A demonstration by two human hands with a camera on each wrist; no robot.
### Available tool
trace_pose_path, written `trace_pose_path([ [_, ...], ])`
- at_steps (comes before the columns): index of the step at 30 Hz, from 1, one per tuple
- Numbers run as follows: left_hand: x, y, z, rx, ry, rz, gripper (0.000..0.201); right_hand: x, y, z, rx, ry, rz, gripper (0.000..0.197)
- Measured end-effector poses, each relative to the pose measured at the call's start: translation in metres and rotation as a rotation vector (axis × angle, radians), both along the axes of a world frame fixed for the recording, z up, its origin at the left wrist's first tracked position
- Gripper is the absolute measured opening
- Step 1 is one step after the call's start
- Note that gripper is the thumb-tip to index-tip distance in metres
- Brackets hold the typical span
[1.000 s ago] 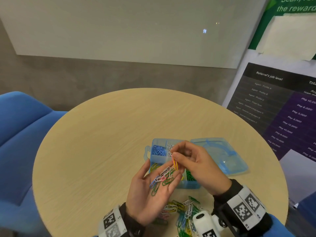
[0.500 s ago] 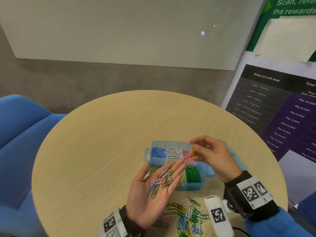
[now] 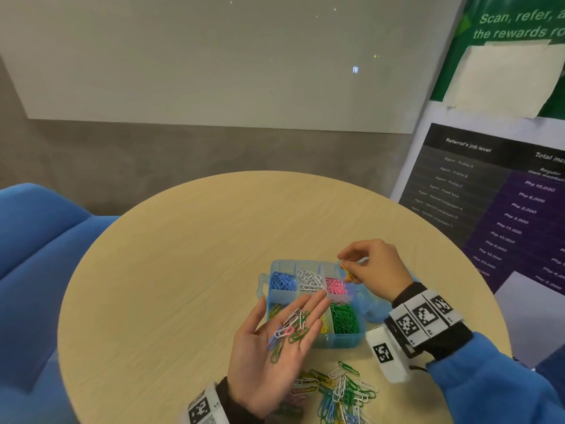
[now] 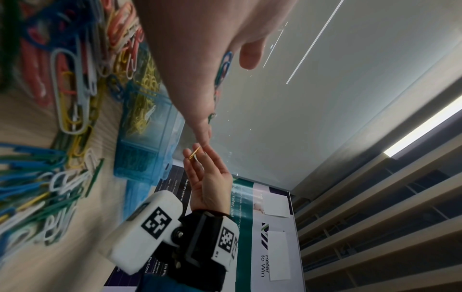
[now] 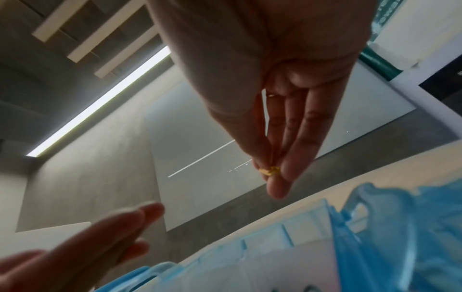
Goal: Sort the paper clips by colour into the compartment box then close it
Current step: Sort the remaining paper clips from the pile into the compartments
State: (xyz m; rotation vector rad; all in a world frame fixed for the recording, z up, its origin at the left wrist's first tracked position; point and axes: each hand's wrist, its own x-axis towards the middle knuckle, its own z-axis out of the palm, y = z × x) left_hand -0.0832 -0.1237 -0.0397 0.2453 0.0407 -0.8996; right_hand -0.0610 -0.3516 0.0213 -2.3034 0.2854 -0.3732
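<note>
An open blue compartment box (image 3: 339,341) sits on the round table, with blue, white, pink, yellow and green clips in separate cells. My left hand (image 3: 275,350) lies flat, palm up, in front of the box and carries several mixed clips (image 3: 289,330). My right hand (image 3: 371,267) hovers over the box's far right corner and pinches one yellow clip (image 3: 348,272) between thumb and fingertip; the same yellow clip (image 5: 271,170) shows in the right wrist view. A loose pile of mixed clips (image 3: 339,390) lies on the table near me.
The box lid (image 3: 371,304) hangs open to the right, mostly hidden by my right wrist. The wooden table (image 3: 171,270) is round. A blue chair (image 3: 36,246) stands at the left and a poster board (image 3: 501,209) at the right.
My right hand has carried the yellow clip away from my left palm, rightward and farther out, to above the box's far right corner. My left hand has stayed in place.
</note>
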Motion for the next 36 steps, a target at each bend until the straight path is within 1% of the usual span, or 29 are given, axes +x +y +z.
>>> trace_pose_path([
  [2, 0.001, 0.001, -0.001, -0.002, -0.001, 0.006, 0.068, -0.001, 0.002, 0.002, -0.024, -0.008, 0.001, 0.011],
  [4, 0.001, 0.003, -0.004, -0.035, 0.019, 0.032, 0.071, -0.004, 0.005, 0.005, -0.007, -0.016, 0.006, 0.012],
  [5, 0.002, 0.004, -0.005, -0.044, 0.032, 0.062, 0.073, -0.006, 0.008, 0.006, 0.02, -0.016, 0.013, 0.013],
  [8, 0.004, 0.006, -0.006, -0.045, 0.048, 0.192, 0.069, -0.012, 0.015, 0.01, 0.134, -0.007, 0.044, 0.013],
  [11, 0.004, 0.008, -0.005, -0.056, 0.063, 0.257, 0.074, -0.019, 0.025, 0.012, 0.223, -0.006, 0.114, 0.012],
  [13, 0.004, 0.008, -0.005, -0.066, 0.053, 0.263, 0.076, -0.022, 0.032, 0.012, 0.25, -0.001, 0.165, 0.011],
  [17, 0.002, 0.009, -0.005, -0.13, -0.015, 0.244, 0.077, -0.022, 0.04, 0.01, 0.204, 0.013, 0.192, 0.01],
  [20, 0.002, 0.009, -0.006, -0.155, -0.046, 0.238, 0.077, -0.021, 0.045, 0.01, 0.262, 0.093, 0.243, 0.004],
  [21, 0.002, 0.009, -0.006, -0.159, -0.052, 0.24, 0.077, -0.02, 0.047, 0.009, 0.225, 0.12, 0.264, 0.004],
  [22, 0.003, 0.009, -0.007, -0.162, -0.053, 0.245, 0.077, -0.017, 0.048, 0.009, 0.114, 0.134, 0.274, 0.004],
  [25, 0.003, 0.01, -0.007, -0.187, -0.056, 0.245, 0.08, -0.007, 0.053, 0.009, -0.437, 0.187, 0.272, 0.005],
  [26, 0.003, 0.01, -0.008, -0.19, -0.055, 0.244, 0.079, -0.004, 0.057, 0.01, -0.565, 0.238, 0.275, 0.009],
  [28, 0.003, 0.01, -0.008, -0.194, -0.052, 0.245, 0.079, 0.002, 0.064, 0.009, -0.743, 0.381, 0.293, 0.021],
  [30, 0.002, 0.009, -0.007, -0.19, -0.052, 0.248, 0.081, 0.008, 0.07, 0.006, -0.888, 0.513, 0.331, 0.036],
  [32, 0.002, 0.009, -0.006, -0.18, -0.055, 0.243, 0.082, 0.011, 0.075, 0.003, -0.969, 0.587, 0.352, 0.043],
  [34, 0.002, 0.008, -0.004, -0.161, -0.064, 0.241, 0.084, 0.013, 0.079, 0.001, -0.986, 0.597, 0.356, 0.039],
  [36, 0.002, 0.008, -0.003, -0.149, -0.07, 0.241, 0.087, 0.014, 0.081, 0.001, -0.962, 0.606, 0.361, 0.03],
])
